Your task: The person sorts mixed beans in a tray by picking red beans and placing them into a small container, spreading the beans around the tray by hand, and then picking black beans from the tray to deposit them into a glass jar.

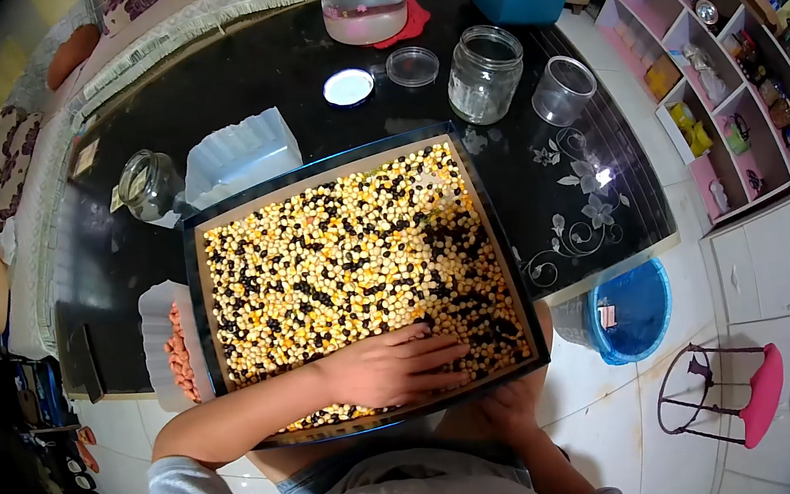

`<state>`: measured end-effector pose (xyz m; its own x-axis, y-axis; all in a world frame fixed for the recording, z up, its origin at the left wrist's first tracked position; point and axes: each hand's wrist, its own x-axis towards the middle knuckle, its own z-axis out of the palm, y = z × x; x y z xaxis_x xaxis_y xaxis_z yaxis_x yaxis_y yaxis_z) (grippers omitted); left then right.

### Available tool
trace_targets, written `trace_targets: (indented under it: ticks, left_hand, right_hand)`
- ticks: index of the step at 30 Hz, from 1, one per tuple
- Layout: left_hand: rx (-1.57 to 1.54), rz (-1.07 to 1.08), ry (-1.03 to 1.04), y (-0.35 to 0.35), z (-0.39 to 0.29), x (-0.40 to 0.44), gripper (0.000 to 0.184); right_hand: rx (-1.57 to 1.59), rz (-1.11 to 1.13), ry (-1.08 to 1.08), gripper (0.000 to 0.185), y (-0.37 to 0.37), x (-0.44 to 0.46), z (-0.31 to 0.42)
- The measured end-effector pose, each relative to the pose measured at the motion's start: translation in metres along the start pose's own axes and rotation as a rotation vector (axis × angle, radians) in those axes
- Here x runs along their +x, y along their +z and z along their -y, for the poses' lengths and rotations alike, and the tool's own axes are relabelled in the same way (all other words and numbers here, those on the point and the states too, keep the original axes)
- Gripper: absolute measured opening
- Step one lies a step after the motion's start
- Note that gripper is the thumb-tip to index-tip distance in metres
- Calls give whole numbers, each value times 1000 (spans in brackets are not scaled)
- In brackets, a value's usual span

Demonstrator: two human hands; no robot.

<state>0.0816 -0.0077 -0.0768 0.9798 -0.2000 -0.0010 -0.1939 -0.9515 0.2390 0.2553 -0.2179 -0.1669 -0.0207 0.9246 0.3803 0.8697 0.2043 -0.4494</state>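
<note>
A wide tray with a dark blue rim (333, 162) holds a layer of mixed kernels and beans (336, 255), pale cream, yellow and black. Black beans (459, 238) lie denser toward its right side. My left hand (394, 366) rests palm down on the mix near the tray's front edge, its fingers stretched out to the right. Whether anything lies under that palm is hidden. Below the front right corner of the tray, my right hand (510, 405) is by my leg, with its fingers partly hidden.
On the black table (595, 229) stand a clear plastic box (241, 155), glass jars (485, 78) (149, 185), a clear cup (563, 90), lids (348, 88) and an orange-topped pitcher (364, 4). Left is a box of peanuts (178, 353). A blue bucket (637, 314) and pink stool (764, 395) stand right.
</note>
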Motion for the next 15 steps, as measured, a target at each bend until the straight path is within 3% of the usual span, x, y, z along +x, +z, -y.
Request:
trace_targets:
  ticks: [3, 7, 9, 10, 15]
  left_hand:
    - [218, 44, 122, 12, 2, 32, 61]
    - [404, 4, -83, 6, 15, 58, 60]
    - [402, 23, -250, -9, 28, 57, 59]
    - [222, 64, -343, -14, 37, 52, 57]
    - [286, -27, -647, -28, 64, 6, 58]
  right_hand:
    - [-22, -46, -21, 15, -5, 9, 5]
    - [-15, -22, -4, 14, -9, 14, 6]
    - [-19, 2, 4, 12, -9, 12, 5]
    - [-18, -4, -8, 12, -9, 11, 4]
    - [-66, 5, -11, 11, -6, 6, 3]
